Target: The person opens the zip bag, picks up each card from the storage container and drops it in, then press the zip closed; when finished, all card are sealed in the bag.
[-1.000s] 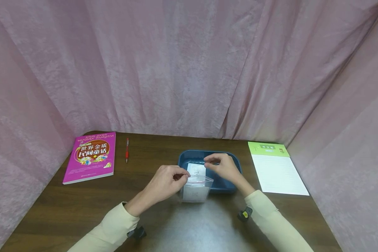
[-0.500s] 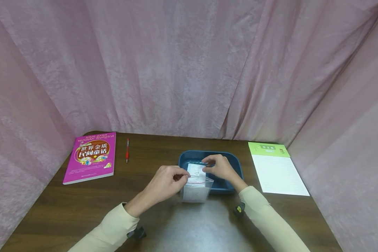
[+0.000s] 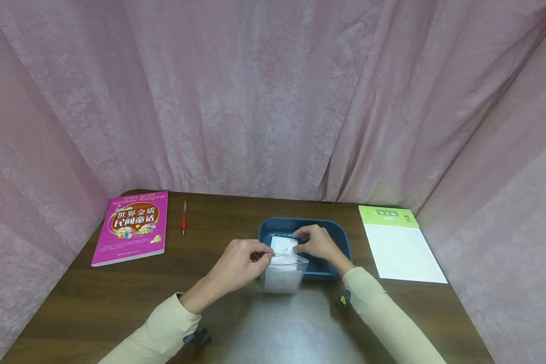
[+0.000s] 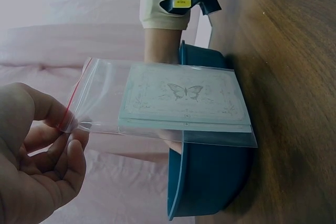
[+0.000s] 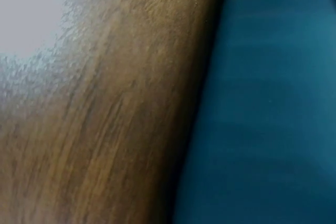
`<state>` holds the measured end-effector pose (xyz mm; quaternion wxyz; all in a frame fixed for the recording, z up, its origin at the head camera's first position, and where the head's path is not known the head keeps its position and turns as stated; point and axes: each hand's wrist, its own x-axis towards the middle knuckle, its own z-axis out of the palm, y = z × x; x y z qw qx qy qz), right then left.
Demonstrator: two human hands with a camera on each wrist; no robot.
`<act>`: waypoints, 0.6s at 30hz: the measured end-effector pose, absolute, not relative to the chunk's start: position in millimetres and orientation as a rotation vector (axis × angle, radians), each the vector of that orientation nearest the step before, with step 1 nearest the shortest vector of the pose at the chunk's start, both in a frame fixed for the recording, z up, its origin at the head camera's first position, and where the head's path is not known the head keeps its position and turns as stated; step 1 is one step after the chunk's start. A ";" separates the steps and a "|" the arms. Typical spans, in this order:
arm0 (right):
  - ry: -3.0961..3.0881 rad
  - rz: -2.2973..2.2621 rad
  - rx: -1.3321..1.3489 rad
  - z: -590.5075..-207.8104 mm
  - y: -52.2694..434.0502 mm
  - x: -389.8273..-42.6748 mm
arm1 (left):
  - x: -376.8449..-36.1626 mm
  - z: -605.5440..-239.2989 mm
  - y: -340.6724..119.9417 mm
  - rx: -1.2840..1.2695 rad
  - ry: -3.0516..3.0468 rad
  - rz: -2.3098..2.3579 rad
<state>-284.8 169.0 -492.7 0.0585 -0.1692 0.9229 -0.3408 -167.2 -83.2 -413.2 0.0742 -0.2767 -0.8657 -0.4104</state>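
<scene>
Both hands at a clear zip bag held upright over the near rim of a blue tray.

The left hand point(image 3: 242, 262) pinches the zip bag point(image 3: 284, 273) at its red-lined mouth, at 9 o'clock of the tray point(image 3: 338, 233). The right hand point(image 3: 317, 241), fingers curled on the white card point(image 3: 284, 245), has drawn lower and closer to the bag than a second ago; the card sits deeper.

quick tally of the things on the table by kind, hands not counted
book: 1
pen: 1
tray: 1
zip bag: 1
card: 1
notepad: 1
Total: 6
</scene>
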 end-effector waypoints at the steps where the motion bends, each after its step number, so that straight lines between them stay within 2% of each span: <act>1: 2.797 -1.027 -0.512 -493.1 168.8 -285.0 | -167.3 -413.5 -83.1 -0.835 -2.594 -1.235; 18: 2.880 -0.889 -0.500 -498.5 162.0 -282.9 | -167.7 -413.2 -83.9 -0.833 -2.615 -1.253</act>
